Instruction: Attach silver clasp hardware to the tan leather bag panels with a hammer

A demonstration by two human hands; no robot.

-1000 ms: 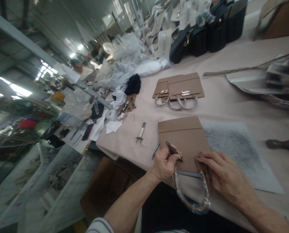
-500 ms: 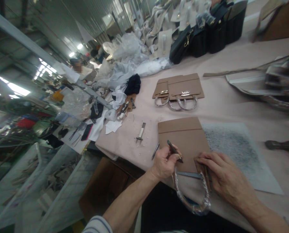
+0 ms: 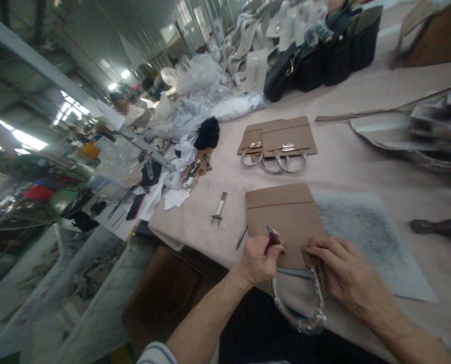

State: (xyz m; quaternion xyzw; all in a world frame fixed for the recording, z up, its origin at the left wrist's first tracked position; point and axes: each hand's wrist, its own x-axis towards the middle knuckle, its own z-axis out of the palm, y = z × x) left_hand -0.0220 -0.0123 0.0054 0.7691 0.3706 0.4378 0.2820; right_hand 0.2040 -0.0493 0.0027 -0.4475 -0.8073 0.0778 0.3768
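the left hand (image 3: 261,259) has its fingers curled tight around a slim dark pen-like tool (image 3: 273,237) over the brown handbag panel (image 3: 286,217), flat on the counter (image 3: 200,217). the right hand (image 3: 346,273) pinches a small brown flap (image 3: 311,259) beside the plastic-wrapped handle (image 3: 304,325).

One left hand (image 3: 261,259) and one right hand (image 3: 348,268) are showing, with one pen-like tool (image 3: 273,237), one wrapped handle (image 3: 308,324) and one tan bag panel (image 3: 282,217). Beyond, at least two more panels (image 3: 291,135) are bearing two metal clasps (image 3: 288,147). One slim rod (image 3: 242,236), one caliper-like tool (image 3: 219,208), one hammer-like tool (image 3: 435,228) and one speckled sheet (image 3: 365,232) are lying around.
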